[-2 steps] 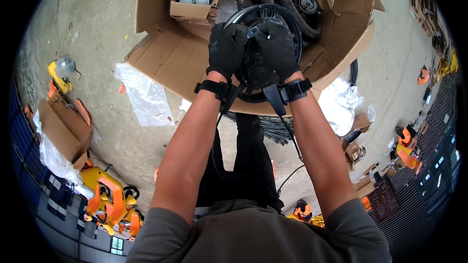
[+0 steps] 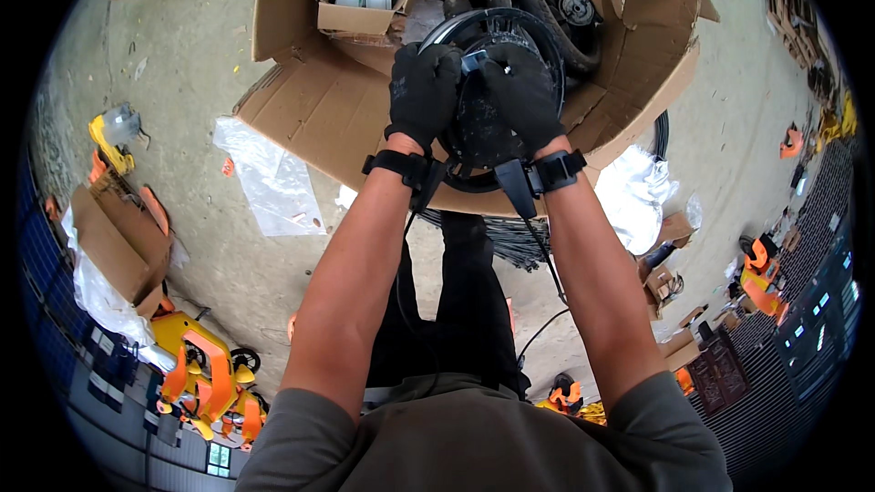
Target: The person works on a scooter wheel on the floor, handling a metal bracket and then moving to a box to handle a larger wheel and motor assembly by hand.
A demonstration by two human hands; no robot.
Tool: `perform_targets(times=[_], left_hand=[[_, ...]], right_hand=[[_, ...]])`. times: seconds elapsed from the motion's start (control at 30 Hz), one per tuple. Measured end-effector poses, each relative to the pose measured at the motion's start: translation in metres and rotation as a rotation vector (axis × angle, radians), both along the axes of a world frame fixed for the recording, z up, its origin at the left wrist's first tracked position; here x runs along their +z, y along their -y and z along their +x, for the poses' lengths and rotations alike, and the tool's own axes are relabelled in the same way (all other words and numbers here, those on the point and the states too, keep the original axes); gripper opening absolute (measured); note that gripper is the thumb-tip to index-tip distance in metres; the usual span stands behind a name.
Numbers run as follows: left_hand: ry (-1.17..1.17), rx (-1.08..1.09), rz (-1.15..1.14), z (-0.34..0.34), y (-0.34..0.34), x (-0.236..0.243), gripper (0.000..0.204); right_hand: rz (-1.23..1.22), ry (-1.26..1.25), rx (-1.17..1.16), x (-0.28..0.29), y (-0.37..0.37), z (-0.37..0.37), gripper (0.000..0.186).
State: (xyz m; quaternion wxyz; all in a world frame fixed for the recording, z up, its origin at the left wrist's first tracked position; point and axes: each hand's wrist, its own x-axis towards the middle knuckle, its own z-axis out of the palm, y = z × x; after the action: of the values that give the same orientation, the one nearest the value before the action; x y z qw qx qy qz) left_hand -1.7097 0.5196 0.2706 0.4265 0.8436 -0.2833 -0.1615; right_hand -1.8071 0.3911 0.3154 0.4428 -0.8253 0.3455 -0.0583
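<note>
Both my hands wear black gloves and are over a black wheel (image 2: 478, 118) with a round rim, which lies in a large open cardboard box (image 2: 337, 118). My left hand (image 2: 425, 91) is closed, its fingers curled at the left of the wheel's middle. My right hand (image 2: 523, 91) is closed beside it, its fingertips at a small silver-grey piece (image 2: 473, 61) that shows between the two hands. What the left fingers grip is hidden by the glove. Black straps with small devices sit on both wrists.
Behind the wheel are a black tyre with a hub (image 2: 576, 9) and a smaller carton (image 2: 360, 18) of white and dark parts. A bundle of black cables (image 2: 515, 241) lies below the box. Clear plastic (image 2: 273, 178), another carton (image 2: 123, 241) and yellow-orange scooter-like vehicles (image 2: 205, 369) are on the floor.
My right hand has shifted very slightly, and more of the silver-grey piece shows between the hands. My left hand has hardly moved.
</note>
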Motion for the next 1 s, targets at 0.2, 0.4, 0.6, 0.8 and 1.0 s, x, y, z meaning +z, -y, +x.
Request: perform_targets(times=[0.2, 0.4, 0.6, 0.8, 1.0], left_hand=[[-0.088, -0.049, -0.076, 0.004, -0.004, -0.007, 0.014], [0.010, -0.065, -0.062, 0.006, -0.004, -0.004, 0.017], [0.017, -0.075, -0.054, 0.006, -0.003, -0.004, 0.020], [0.011, -0.076, -0.070, 0.008, -0.004, -0.002, 0.022], [-0.018, -0.063, -0.044, 0.006, -0.003, 0.002, 0.022]], right_hand=[[0.153, -0.059, -0.160, 0.039, 0.028, -0.046, 0.021], [0.412, -0.202, -0.406, 0.085, 0.030, -0.100, 0.019], [0.602, -0.133, -0.488, 0.061, 0.009, -0.120, 0.018], [0.723, -0.021, -0.588, 0.051, 0.004, -0.115, 0.020], [0.814, 0.077, -0.622, 0.042, -0.004, -0.118, 0.026]])
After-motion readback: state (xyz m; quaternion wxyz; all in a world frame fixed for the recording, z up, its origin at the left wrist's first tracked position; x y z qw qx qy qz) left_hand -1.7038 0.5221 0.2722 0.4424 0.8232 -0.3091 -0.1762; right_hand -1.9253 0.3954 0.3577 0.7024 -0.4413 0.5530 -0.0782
